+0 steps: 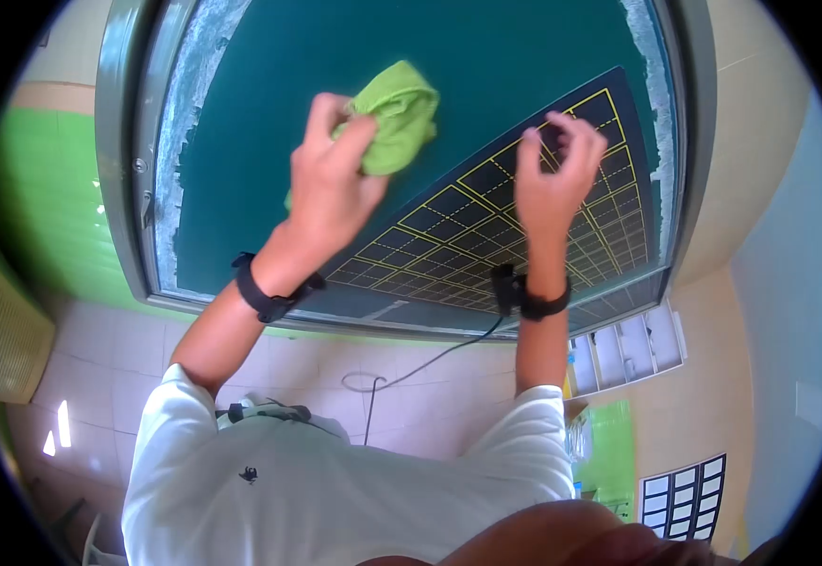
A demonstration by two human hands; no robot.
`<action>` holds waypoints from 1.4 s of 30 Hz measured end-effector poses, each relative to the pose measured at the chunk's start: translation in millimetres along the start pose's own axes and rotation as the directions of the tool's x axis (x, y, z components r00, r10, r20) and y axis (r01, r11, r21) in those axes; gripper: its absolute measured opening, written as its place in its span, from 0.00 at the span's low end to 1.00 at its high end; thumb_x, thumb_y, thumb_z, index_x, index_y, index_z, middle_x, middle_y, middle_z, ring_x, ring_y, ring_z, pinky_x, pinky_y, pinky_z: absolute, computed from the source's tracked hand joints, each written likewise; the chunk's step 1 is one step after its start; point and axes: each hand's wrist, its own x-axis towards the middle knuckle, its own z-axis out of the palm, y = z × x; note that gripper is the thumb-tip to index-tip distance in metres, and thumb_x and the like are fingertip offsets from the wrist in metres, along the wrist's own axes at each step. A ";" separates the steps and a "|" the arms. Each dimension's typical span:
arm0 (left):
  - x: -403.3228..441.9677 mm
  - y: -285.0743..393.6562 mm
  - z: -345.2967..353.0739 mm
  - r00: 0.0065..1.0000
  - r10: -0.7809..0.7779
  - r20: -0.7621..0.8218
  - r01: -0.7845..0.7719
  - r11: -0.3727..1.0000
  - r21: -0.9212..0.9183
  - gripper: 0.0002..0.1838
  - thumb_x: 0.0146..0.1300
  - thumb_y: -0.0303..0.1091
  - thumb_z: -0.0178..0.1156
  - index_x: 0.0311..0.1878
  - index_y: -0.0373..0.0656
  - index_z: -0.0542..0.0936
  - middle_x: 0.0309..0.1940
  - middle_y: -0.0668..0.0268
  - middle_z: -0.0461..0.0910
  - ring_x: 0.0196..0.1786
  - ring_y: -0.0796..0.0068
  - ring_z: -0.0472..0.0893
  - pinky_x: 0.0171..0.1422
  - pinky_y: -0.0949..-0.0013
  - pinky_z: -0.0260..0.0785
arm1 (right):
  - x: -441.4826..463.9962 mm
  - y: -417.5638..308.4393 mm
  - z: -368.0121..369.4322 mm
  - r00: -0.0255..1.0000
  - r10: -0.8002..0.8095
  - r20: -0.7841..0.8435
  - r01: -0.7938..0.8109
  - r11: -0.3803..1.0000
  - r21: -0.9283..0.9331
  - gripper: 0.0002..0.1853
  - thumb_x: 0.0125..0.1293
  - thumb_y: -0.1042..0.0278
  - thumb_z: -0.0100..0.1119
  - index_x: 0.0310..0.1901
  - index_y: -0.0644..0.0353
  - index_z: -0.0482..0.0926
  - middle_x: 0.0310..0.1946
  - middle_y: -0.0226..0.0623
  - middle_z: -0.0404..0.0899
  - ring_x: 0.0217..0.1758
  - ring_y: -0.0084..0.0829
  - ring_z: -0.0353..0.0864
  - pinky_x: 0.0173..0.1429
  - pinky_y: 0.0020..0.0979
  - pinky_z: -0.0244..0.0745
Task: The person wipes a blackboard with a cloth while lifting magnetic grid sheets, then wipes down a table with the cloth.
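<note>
White shirt (pixel 335 491) is marked with a dark emblem (pixel 249 474); green cloth (pixel 397 118) is grasped by left hand (pixel 331 189); right hand (pixel 557 174), released, is held over yellow-gridded sheet (pixel 439 212).

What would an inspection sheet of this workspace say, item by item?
Surface: green board, with ragged pale strips along its side edges.
Things in use: green cloth, crumpled; dark sheet with a yellow grid, lying slanted on the board.
Clutter: nothing seen on the board beyond these.
Left hand: fingers closed on the cloth.
Right hand: fingers curled, thumb apart, over the sheet; contact cannot be told.
Cables: one dark cable hangs looped from near the right wristband.
Surroundings: tiled floor, green-painted wall, white rack.
</note>
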 end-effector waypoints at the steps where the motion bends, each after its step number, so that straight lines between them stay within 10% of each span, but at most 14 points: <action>1: 2.6 12.3 5.0 1.000 0.026 -0.014 -0.027 0.999 -0.045 0.20 0.43 0.20 0.68 0.43 0.39 0.77 0.43 0.53 0.72 0.38 0.50 0.79 0.36 0.57 0.73 | 12.7 6.2 -6.0 0.999 -0.012 -0.032 0.011 1.000 -0.010 0.14 0.58 0.72 0.64 0.46 0.60 0.77 0.46 0.44 0.70 0.51 0.42 0.73 0.56 0.39 0.69; 4: 4.8 29.0 21.0 0.984 0.174 -0.035 -0.177 0.971 -0.159 0.21 0.43 0.19 0.68 0.43 0.38 0.76 0.45 0.52 0.71 0.39 0.50 0.79 0.36 0.57 0.73 | 42.5 27.4 -19.1 0.995 -0.029 -0.100 0.027 0.999 -0.030 0.16 0.57 0.71 0.64 0.48 0.60 0.78 0.47 0.43 0.72 0.49 0.39 0.73 0.56 0.37 0.70; 16: -1.5 16.7 34.1 0.999 -0.018 0.043 0.030 0.955 -0.296 0.21 0.50 0.22 0.71 0.50 0.37 0.79 0.46 0.56 0.74 0.45 0.58 0.77 0.48 0.64 0.72 | 83.7 12.1 -34.6 0.982 -0.146 -0.118 0.120 0.973 -0.197 0.14 0.57 0.69 0.65 0.46 0.59 0.82 0.46 0.40 0.78 0.46 0.37 0.79 0.52 0.36 0.75; 30: -62.3 -16.2 40.7 0.841 0.365 0.400 -0.369 0.927 -0.070 0.26 0.44 0.17 0.64 0.50 0.49 0.80 0.43 0.62 0.71 0.50 0.62 0.80 0.43 0.64 0.78 | 109.6 21.6 -37.6 0.997 -0.073 0.011 0.072 0.939 -0.336 0.11 0.55 0.66 0.59 0.37 0.62 0.79 0.35 0.41 0.77 0.41 0.43 0.78 0.50 0.42 0.71; 42: -35.7 -9.6 27.8 0.844 0.380 0.377 -0.373 0.923 -0.094 0.25 0.48 0.22 0.65 0.53 0.48 0.78 0.59 0.56 0.71 0.65 0.51 0.71 0.67 0.57 0.69 | 90.6 18.3 -54.8 0.998 -0.044 -0.039 0.043 0.999 -0.012 0.07 0.51 0.78 0.57 0.33 0.63 0.72 0.25 0.36 0.73 0.29 0.31 0.70 0.42 0.30 0.72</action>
